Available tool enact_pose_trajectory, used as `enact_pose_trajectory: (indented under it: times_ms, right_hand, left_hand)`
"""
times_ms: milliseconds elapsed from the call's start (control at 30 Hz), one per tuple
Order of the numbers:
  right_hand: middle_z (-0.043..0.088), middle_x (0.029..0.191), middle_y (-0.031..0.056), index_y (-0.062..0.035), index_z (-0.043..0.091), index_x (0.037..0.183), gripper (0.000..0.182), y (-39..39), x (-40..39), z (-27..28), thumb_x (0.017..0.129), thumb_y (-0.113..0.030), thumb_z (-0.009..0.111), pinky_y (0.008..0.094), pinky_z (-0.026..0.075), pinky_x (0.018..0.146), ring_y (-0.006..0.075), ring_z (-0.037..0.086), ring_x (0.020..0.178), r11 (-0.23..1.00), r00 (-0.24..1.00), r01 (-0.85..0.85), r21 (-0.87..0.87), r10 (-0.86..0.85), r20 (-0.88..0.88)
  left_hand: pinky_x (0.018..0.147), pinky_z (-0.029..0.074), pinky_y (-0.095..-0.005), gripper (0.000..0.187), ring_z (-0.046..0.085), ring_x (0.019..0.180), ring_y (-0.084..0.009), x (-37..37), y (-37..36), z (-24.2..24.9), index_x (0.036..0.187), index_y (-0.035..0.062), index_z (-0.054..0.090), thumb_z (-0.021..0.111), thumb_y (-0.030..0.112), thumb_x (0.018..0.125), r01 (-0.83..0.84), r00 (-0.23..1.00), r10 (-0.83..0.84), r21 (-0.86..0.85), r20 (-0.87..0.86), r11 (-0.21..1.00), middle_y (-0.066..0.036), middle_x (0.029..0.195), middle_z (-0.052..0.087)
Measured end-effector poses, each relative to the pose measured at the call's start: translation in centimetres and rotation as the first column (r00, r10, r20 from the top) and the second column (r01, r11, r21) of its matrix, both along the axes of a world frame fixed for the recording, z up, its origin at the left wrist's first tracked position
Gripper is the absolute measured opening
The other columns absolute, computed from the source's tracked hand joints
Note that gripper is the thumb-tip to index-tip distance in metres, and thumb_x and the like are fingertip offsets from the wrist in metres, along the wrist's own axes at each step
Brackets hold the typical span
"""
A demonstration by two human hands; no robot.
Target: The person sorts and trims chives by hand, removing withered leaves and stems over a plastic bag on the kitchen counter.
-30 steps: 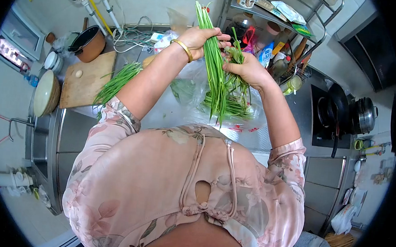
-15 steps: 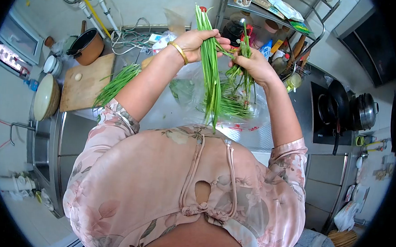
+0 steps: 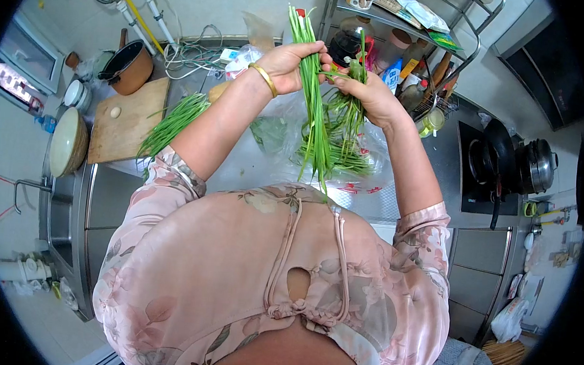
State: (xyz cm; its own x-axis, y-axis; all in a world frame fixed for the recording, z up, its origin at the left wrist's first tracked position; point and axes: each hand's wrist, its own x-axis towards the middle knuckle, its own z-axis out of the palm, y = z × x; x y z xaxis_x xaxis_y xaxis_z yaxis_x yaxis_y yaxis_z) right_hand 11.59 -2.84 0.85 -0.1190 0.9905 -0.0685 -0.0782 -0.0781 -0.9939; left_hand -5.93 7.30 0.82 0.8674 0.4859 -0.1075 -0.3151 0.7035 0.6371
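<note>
My left hand (image 3: 295, 65) is closed around a long bunch of garlic chives (image 3: 316, 111), white ends up and green tips hanging toward my chest. Close beside it, my right hand (image 3: 368, 96) grips a smaller, limp tangle of chive leaves (image 3: 350, 109). The fingertips of both hands nearly meet between the two bunches. More chives (image 3: 346, 160) lie below on a clear plastic bag (image 3: 378, 177) on the counter. Another pile of chives (image 3: 179, 122) rests left of my left forearm, by the cutting board.
A wooden cutting board (image 3: 137, 111) carries a small round pale item (image 3: 115, 112). Behind it stands a brown pot (image 3: 131, 68). A metal rack (image 3: 380, 18) with bottles is at the back. On the right, a black wok (image 3: 499, 144) sits by the cooktop (image 3: 470, 192).
The right hand has shifted slightly left, closer to the left hand, and its tangle of leaves has moved with it. The long bunch has tilted a little, its tips going right.
</note>
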Motion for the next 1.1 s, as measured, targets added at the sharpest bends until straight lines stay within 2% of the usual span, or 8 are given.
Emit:
enact_pose_trajectory:
  times_ms: [167,333,533,700,800,933,967,1100]
  right_hand:
    - [0.056,0.083,-0.0009,-0.0053,0.056,0.084,0.014,0.1,0.2,-0.7,0.078,-0.016,0.063,0.0224,0.039,0.072,0.0079,0.051,0.078,0.996,0.999,-0.026,0.09,0.024,0.026]
    - [0.057,0.082,0.0006,-0.0062,0.056,0.083,0.01,0.0,0.5,-0.3,0.078,-0.013,0.06,0.0229,0.04,0.072,0.0092,0.052,0.077,0.993,0.985,0.094,0.07,-0.083,-0.152]
    - [0.059,0.086,0.0069,-0.0022,0.055,0.083,0.009,0.3,0.7,0.6,0.076,-0.007,0.053,0.0251,0.044,0.07,0.0133,0.055,0.076,0.97,0.96,0.205,0.13,-0.173,-0.221]
    - [0.06,0.092,0.0136,-0.0046,0.048,0.073,0.007,0.5,0.9,1.4,0.078,-0.009,0.046,0.0258,0.046,0.063,0.018,0.056,0.071,0.975,0.871,0.194,0.105,-0.122,-0.475]
    - [0.06,0.089,0.012,-0.0059,0.046,0.073,0.008,1.1,1.9,1.1,0.079,-0.01,0.046,0.0256,0.046,0.058,0.0164,0.055,0.07,0.993,0.818,0.099,0.068,-0.042,-0.574]
    - [0.049,0.065,0.0027,-0.0098,0.045,0.072,0.008,2.3,2.7,2.0,0.079,-0.013,0.047,0.0271,0.044,0.052,0.0131,0.046,0.054,0.991,0.875,0.099,0.086,-0.045,-0.482]
    - [0.043,0.061,0.0005,-0.0108,0.043,0.075,0.006,2.2,2.7,2.5,0.079,-0.013,0.047,0.0243,0.039,0.048,0.0111,0.04,0.05,0.968,0.865,0.247,0.036,-0.204,-0.458]
    - [0.042,0.061,0.0005,-0.0095,0.041,0.071,0.011,3.2,8.9,2.7,0.078,-0.012,0.048,0.0264,0.037,0.048,0.0106,0.04,0.052,0.921,0.783,0.39,0.004,-0.33,-0.528]
  left_hand:
    - [0.067,0.05,-0.0324,0.016,0.059,0.081,-0.0196,0.2,-0.7,0.5,0.089,0.0039,0.057,0.05,0.018,0.087,0.009,1.0,-0.009,0.025,-0.02,1.0,-0.011,0.095,0.06]
    - [0.067,0.05,-0.0319,0.016,0.058,0.09,-0.0217,0.2,-0.4,0.3,0.091,0.0036,0.057,0.049,0.016,0.087,0.022,1.0,-0.021,0.022,-0.018,1.0,-0.015,0.114,0.053]
    - [0.064,0.049,-0.0286,0.018,0.058,0.083,-0.019,0.4,-0.8,0.5,0.098,0.0026,0.055,0.049,0.015,0.086,0.147,0.989,-0.147,0.003,0.01,0.989,-0.014,0.102,0.056]
    - [0.055,0.041,-0.0242,0.019,0.05,0.063,-0.0109,0.6,-1.1,0.4,0.101,0.0036,0.052,0.051,0.014,0.086,0.178,0.979,-0.172,0.049,-0.107,0.983,-0.005,0.081,0.055]
    - [0.055,0.04,-0.024,0.013,0.049,0.061,-0.0103,0.6,-1.2,0.3,0.095,0.0042,0.052,0.052,0.014,0.086,0.242,0.968,-0.236,0.08,-0.082,0.967,-0.003,0.079,0.054]
    - [0.049,0.033,-0.0214,0.011,0.039,0.054,-0.0058,0.8,-1.8,1.0,0.091,0.0045,0.051,0.051,0.014,0.086,0.298,0.947,-0.277,0.122,-0.165,0.947,0.002,0.069,0.046]
    - [0.048,0.03,-0.0199,0.015,0.036,0.052,-0.0043,0.9,-1.9,1.1,0.097,0.0034,0.051,0.05,0.015,0.087,0.31,0.941,-0.284,0.135,-0.183,0.941,0.003,0.067,0.042]
    - [0.047,0.03,-0.0195,0.024,0.037,0.053,-0.0044,0.5,-2.1,1.5,0.106,0.0007,0.048,0.049,0.015,0.087,0.287,0.939,-0.233,0.199,-0.253,0.937,0.003,0.068,0.042]
